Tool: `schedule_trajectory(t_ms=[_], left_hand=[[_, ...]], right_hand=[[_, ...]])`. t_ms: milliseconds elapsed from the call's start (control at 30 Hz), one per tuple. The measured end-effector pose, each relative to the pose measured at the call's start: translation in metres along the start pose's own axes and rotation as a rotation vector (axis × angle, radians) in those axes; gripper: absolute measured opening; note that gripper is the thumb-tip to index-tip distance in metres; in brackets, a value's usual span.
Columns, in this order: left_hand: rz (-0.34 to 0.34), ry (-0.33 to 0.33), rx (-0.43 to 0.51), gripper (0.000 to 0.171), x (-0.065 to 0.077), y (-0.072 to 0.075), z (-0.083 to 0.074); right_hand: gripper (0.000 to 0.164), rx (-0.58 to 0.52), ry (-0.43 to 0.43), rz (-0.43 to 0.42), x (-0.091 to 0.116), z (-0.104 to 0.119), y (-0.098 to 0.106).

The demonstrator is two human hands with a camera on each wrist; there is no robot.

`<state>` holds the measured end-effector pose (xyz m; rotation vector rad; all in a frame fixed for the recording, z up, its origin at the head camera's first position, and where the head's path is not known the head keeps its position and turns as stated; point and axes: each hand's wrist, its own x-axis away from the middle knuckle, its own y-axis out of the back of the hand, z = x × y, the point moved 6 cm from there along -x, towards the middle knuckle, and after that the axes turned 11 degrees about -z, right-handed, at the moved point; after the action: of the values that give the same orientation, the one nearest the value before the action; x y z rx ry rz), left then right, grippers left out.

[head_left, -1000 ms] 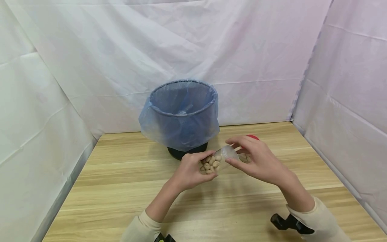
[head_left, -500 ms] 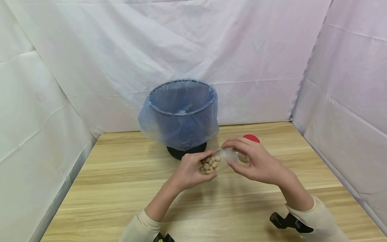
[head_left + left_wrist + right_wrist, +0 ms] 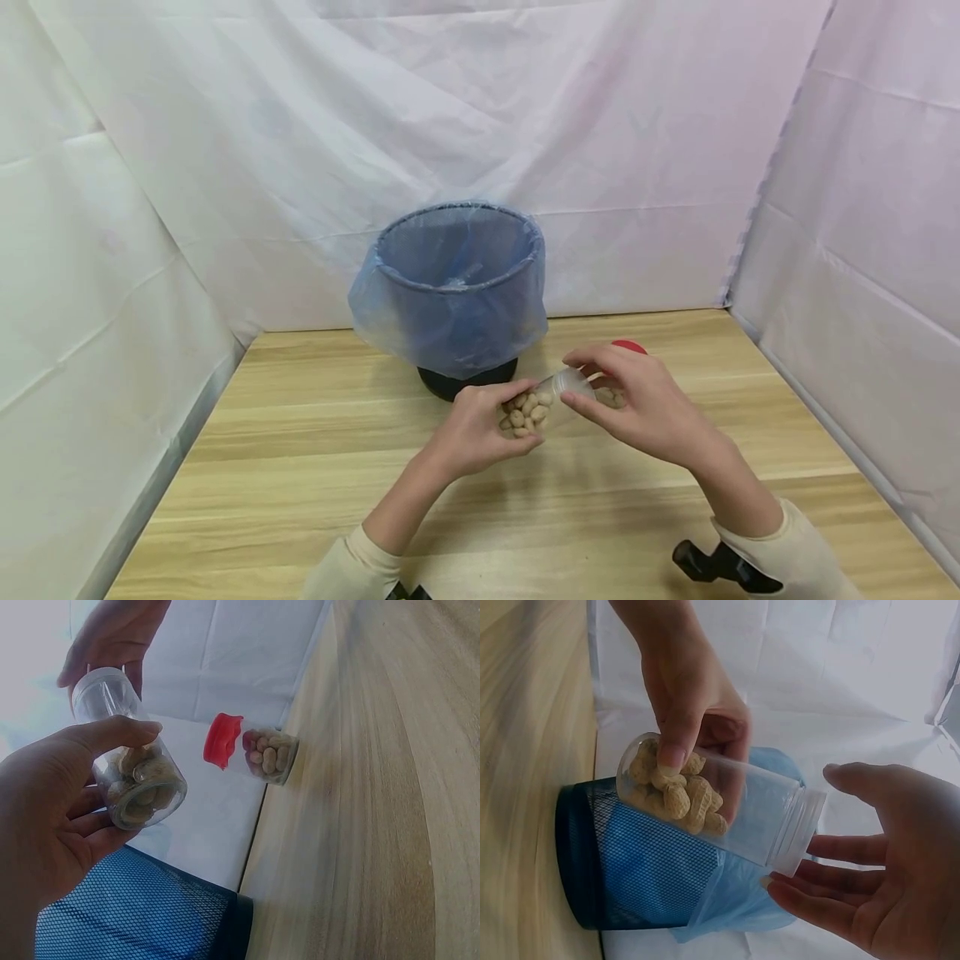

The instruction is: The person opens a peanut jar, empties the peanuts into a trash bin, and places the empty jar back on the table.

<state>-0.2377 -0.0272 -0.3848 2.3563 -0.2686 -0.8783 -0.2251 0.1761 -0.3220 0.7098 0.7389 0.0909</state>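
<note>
My left hand (image 3: pixel 476 429) grips a clear plastic jar (image 3: pixel 754 795) around its lower half, tilted with the top toward the right. Unshelled peanuts (image 3: pixel 686 799) fill its bottom part. The thumb lies along the jar wall in the left wrist view. A translucent white cap (image 3: pixel 796 832) sits at the jar's mouth. Around that cap is my right hand (image 3: pixel 645 408), fingers loosely curved; in the right wrist view its thumb stands apart from the cap and its fingertips are right at the far side.
A second peanut jar (image 3: pixel 266 756) with a red lid (image 3: pixel 223 740) stands behind the right hand on the wooden table (image 3: pixel 300 475). At the back is a dark mesh bin (image 3: pixel 645 855) lined with a blue plastic bag (image 3: pixel 450 325). White cloth (image 3: pixel 630 142) surrounds the table.
The right hand turned around the cap half a second ago, showing more of the red lid, and has turned back since. The left hand keeps its grip on the jar.
</note>
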Motion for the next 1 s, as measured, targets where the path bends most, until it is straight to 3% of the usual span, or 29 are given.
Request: schedule_trajectory(t_ms=[233,567,833,1000], left_hand=[[0.010,0.009,-0.004,0.065,0.0010,-0.0021,0.0019],[0.021,0.017,-0.001,0.066,0.0047,-0.0028,0.0030],[0.021,0.020,0.008,0.067,0.0037,-0.0035,0.0035],[0.012,0.013,0.011,0.067,0.0024,-0.0030,0.0025]], right_hand=[[0.032,-0.056,0.019,0.030,0.0016,-0.0003,-0.0019],[0.046,-0.038,0.213,0.092,0.0043,0.0044,-0.0044],[0.049,-0.011,0.198,0.077,0.0039,0.0039,-0.0042],[0.048,-0.010,0.134,0.036,0.0025,0.0014,-0.0026]])
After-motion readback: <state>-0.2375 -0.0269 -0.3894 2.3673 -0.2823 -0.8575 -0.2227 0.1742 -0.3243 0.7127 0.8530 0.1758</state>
